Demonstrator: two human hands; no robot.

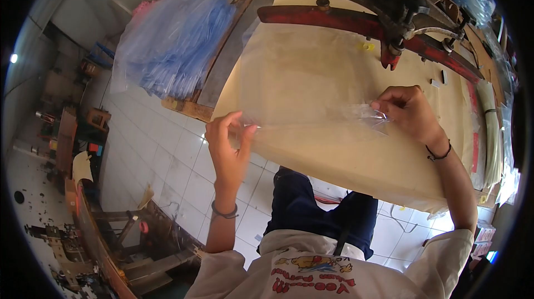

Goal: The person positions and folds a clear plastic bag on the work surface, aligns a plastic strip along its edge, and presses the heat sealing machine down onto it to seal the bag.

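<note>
A clear plastic sheet or bag point(311, 115) is stretched between my two hands, over the tan paper covering the table point(334, 160). My left hand point(228, 138) pinches its left corner between thumb and fingers, at the table's near left edge. At the right, my right hand point(409, 111) is closed on the other corner, where the plastic is crumpled and shiny. The plastic's far outline is faint against the paper.
A red-edged metal machine point(356, 24) spans the table's far side. Bluish plastic bags point(178, 38) are piled at the far left. A bundle of pale strips point(492, 138) lies at the right edge. Small dark pieces point(444, 77) rest on the paper. A wooden frame point(139, 249) stands lower left.
</note>
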